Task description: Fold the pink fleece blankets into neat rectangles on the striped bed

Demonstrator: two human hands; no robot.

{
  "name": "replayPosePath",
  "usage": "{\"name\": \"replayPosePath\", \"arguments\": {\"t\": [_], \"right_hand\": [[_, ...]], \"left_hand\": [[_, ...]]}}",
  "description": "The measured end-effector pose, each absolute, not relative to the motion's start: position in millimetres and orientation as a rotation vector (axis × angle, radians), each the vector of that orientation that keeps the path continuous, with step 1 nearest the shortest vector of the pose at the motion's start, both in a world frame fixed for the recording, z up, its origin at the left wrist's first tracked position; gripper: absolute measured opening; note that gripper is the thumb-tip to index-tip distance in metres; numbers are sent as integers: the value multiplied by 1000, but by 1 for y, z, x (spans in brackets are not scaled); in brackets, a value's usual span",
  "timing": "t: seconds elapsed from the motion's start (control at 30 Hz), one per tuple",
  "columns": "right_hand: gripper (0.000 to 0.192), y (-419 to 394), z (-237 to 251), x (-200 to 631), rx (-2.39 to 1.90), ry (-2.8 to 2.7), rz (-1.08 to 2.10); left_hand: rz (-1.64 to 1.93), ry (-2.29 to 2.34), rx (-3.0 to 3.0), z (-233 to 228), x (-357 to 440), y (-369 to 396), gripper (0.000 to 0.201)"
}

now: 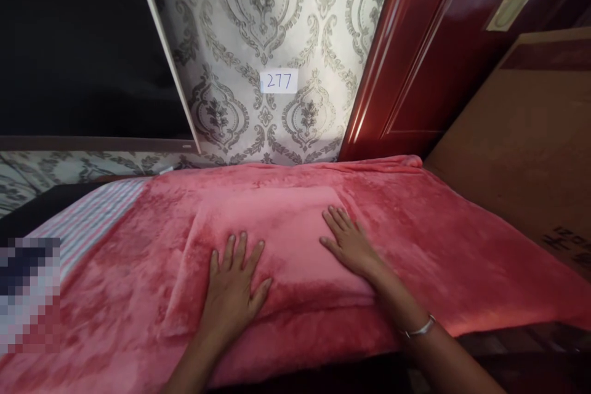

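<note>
Folded cloth [290, 243], long axis left-to-right

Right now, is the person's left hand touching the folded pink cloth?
Touching: the head view shows the left hand lying flat, fingers spread, on the folded pink cloth.

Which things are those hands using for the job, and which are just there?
In the job:
left hand
right hand
folded pink cloth, under both hands

Just there:
dark screen
number card
cardboard box
striped cloth
</note>
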State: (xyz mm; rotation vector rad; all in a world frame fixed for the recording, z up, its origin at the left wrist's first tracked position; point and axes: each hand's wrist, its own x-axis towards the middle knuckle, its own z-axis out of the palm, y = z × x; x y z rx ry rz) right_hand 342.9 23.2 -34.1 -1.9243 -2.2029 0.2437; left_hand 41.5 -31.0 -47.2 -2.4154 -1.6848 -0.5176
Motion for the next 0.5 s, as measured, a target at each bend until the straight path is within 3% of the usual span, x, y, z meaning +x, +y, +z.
{"name": "replayPosePath", "arguments": {"t": [0.2,0.37,0.5], "right_hand": [[66,19,-20,329,-1954,-2154,136],[61,11,0,274,-1546,-2405,96],[59,19,13,247,-1400,-2603,210]], "left_hand": [[-526,-1685,-2420,-49,42,-31,63],[-545,-1665,-2435,-56,32,-31,73],[-541,-1597,-2573,-27,21,-20,65]]}}
